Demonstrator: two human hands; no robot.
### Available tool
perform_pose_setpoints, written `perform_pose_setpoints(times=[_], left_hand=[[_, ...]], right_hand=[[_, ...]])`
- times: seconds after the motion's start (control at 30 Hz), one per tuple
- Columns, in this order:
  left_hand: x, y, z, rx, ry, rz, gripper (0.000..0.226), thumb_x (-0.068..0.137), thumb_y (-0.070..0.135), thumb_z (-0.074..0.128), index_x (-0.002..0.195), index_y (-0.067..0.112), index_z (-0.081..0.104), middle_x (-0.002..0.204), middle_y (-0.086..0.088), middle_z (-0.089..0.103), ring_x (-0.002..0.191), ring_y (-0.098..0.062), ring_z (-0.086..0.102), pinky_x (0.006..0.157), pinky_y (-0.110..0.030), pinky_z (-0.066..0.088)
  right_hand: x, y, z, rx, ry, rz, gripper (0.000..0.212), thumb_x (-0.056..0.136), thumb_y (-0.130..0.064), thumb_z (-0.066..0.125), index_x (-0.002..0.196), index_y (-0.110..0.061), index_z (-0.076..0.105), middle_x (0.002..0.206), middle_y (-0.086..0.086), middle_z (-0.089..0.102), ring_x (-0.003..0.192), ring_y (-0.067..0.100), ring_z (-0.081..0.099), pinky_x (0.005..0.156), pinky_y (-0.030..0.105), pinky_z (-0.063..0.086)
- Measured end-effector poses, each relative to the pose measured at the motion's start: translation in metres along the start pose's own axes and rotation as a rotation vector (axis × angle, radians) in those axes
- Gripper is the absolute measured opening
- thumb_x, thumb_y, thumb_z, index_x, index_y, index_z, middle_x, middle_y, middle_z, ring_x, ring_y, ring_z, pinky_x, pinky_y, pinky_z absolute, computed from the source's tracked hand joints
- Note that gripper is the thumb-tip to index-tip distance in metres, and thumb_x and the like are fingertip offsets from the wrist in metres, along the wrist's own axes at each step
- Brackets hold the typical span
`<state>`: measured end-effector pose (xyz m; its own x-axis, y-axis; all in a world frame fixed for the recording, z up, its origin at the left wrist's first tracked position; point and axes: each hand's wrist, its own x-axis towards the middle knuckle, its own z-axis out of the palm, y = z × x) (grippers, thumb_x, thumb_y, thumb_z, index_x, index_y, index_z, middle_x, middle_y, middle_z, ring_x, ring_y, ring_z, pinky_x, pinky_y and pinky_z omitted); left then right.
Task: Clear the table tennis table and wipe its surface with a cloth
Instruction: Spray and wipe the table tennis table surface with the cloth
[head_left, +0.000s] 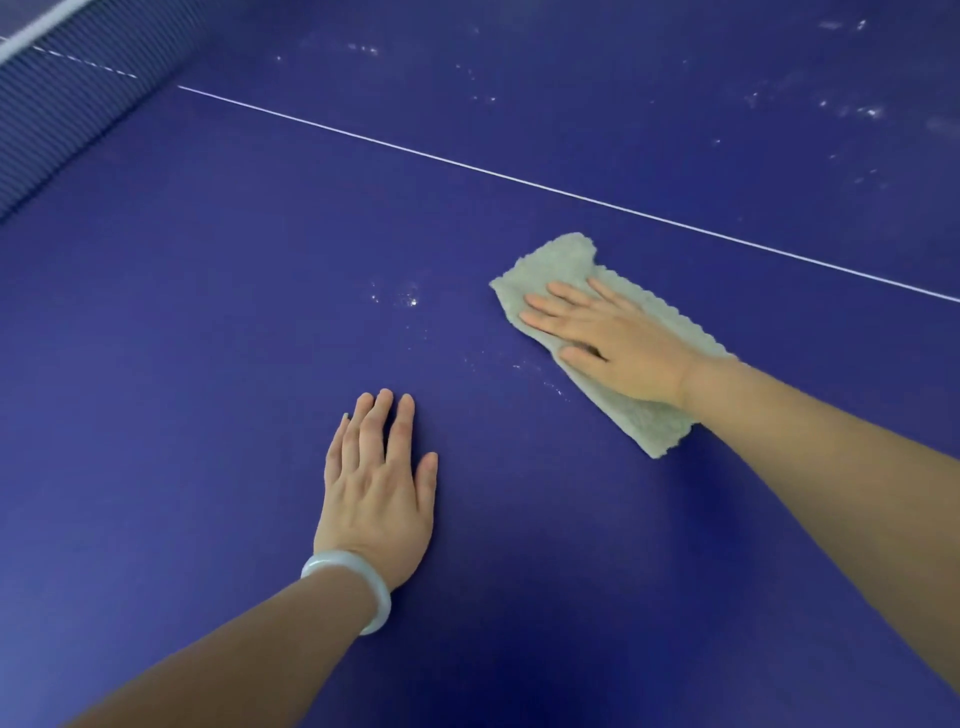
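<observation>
1. Pressing pale grey-green fluffy cloth (545, 267) onto dark blue table tennis table (208, 322) with right hand (615, 348), fingers straight.
2. Lying just this side of thin white line (467, 166).
3. Resting left hand (375, 486) flat, fingers straight, holding nothing, farther from that line.

I find no text, label, brand or number to read here: the table tennis table (208, 364) shows only a plain white line (467, 166), the cloth (550, 270) no print.

Blue table (208, 322) bears a pale cloth (550, 265) and white specks (411, 300).
</observation>
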<state>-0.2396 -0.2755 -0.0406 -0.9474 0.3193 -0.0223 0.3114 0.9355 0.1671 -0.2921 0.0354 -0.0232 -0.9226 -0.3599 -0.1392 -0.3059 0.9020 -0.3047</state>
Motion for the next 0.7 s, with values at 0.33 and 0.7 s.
perform_pose_setpoints(times=[0.33, 0.7], left_hand=[[0.000, 0.000, 0.002, 0.011, 0.008, 0.003, 0.066, 0.098, 0.046, 0.015, 0.152, 0.012, 0.029, 0.158, -0.009, 0.026, 0.149, -0.026, 0.014, 0.123, -0.042, 0.009], [0.000, 0.001, -0.001, 0.011, 0.007, 0.030, 0.067, 0.098, 0.045, 0.013, 0.151, 0.007, 0.031, 0.157, -0.015, 0.029, 0.149, -0.030, 0.018, 0.122, -0.046, 0.015]], right_hand=[[-0.176, 0.014, 0.020, 0.012, 0.169, 0.603, 0.054, 0.100, -0.044, 0.020, 0.154, -0.037, 0.016, 0.163, -0.015, 0.015, 0.151, 0.006, 0.001, 0.124, 0.039, -0.002], [-0.058, -0.109, 0.057, -0.150, 0.175, 0.550, 0.060, 0.100, -0.042, 0.007, 0.158, -0.027, 0.008, 0.165, -0.008, 0.004, 0.152, 0.015, -0.002, 0.123, 0.047, 0.000]])
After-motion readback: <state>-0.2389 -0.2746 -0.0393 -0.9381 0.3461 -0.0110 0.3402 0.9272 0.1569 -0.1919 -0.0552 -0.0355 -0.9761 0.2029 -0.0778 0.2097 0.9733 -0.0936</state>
